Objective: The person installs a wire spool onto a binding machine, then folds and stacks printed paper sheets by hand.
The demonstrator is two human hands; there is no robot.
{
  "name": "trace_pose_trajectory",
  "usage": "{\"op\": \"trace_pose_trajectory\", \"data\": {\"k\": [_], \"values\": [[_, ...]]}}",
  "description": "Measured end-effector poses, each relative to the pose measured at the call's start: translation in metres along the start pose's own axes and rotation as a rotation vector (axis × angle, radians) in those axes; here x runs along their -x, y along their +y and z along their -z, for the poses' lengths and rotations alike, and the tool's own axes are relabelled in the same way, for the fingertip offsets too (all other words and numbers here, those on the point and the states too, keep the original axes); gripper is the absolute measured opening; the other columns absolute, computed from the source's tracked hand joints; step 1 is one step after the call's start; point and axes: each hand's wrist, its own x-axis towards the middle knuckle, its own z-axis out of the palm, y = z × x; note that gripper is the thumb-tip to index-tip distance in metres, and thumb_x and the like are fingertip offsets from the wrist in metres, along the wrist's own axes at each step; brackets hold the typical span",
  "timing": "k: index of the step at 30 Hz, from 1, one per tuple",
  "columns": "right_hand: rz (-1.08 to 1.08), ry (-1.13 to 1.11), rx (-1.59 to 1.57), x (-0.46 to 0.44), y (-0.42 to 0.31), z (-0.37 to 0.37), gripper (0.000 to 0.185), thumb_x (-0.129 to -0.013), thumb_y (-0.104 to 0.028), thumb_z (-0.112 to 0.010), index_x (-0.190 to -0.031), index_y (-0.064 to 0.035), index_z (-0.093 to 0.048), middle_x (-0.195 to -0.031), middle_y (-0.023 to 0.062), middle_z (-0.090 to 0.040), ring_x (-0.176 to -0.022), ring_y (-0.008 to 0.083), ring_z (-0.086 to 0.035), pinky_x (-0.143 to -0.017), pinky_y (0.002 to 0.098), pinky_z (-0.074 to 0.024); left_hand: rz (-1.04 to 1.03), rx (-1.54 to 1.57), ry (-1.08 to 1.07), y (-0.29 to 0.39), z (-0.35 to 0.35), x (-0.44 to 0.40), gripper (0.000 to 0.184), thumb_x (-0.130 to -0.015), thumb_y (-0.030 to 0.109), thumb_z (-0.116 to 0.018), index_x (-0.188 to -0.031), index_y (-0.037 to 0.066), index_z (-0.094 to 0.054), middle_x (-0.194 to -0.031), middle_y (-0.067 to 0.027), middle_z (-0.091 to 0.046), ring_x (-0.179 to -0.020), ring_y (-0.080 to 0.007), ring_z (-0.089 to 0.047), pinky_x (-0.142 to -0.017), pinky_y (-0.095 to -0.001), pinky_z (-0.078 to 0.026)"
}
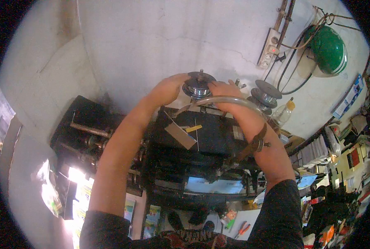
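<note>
A dark-flanged spool of shiny wire [199, 90] sits on an upright spindle at the back of a black machine [156, 128], close to the wall. My left hand [173, 88] grips the spool's left edge. From the other side, my right hand [225, 92] has its fingers curled against the right edge; some fingertips are hidden. A curved, translucent tube [218, 99] passes in front of the spool and over my right wrist. On the machine top below lie a piece of brown cardboard [181, 136] and a small yellow strip [193, 128].
More wire spools [267, 94] stand at the right, beside a clear bottle with a yellow cap [283, 113]. A power strip [269, 49] and a green lamp shade [327, 50] hang on the wall with loose cables. Orange-handled pliers [244, 228] lie below.
</note>
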Motion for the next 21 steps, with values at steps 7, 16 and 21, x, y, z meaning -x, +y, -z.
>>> {"op": "trace_pose_trajectory", "data": {"k": [7,16,21], "values": [[0.018,0.032,0.106,0.014,-0.009,0.001,0.042,-0.087,-0.013,-0.047,-0.128,-0.0041,-0.049,-0.132,0.0145,-0.051,-0.125,0.0275,-0.047,-0.107,0.0513,-0.0311,0.012,-0.007,-0.023,-0.001,0.000,0.004,0.038,-0.085,-0.002,-0.042,-0.119,0.003,-0.059,-0.123,-0.0189,-0.057,-0.117,-0.0341,-0.052,-0.101,-0.0399,-0.041],[0.219,0.490,0.114,0.029,-0.017,-0.023,0.035,-0.088,-0.010,-0.044,-0.121,-0.0018,-0.053,-0.130,0.0200,-0.050,-0.118,0.0365,-0.049,-0.102,0.0475,-0.0370,0.079,0.049,-0.118,0.002,0.007,-0.002,0.035,-0.087,0.002,-0.045,-0.120,0.003,-0.058,-0.126,-0.0177,-0.056,-0.116,-0.0336,-0.053,-0.100,-0.0394,-0.041],[0.076,0.399,-0.145,0.020,-0.019,-0.019,0.031,-0.088,-0.010,-0.048,-0.117,-0.0009,-0.054,-0.128,0.0231,-0.050,-0.114,0.0406,-0.052,-0.098,0.0460,-0.0422,0.052,0.004,-0.079,-0.008,0.001,-0.005,0.034,-0.088,0.002,-0.045,-0.120,0.004,-0.057,-0.127,-0.0170,-0.055,-0.117,-0.0328,-0.052,-0.100,-0.0390,-0.041]]}}
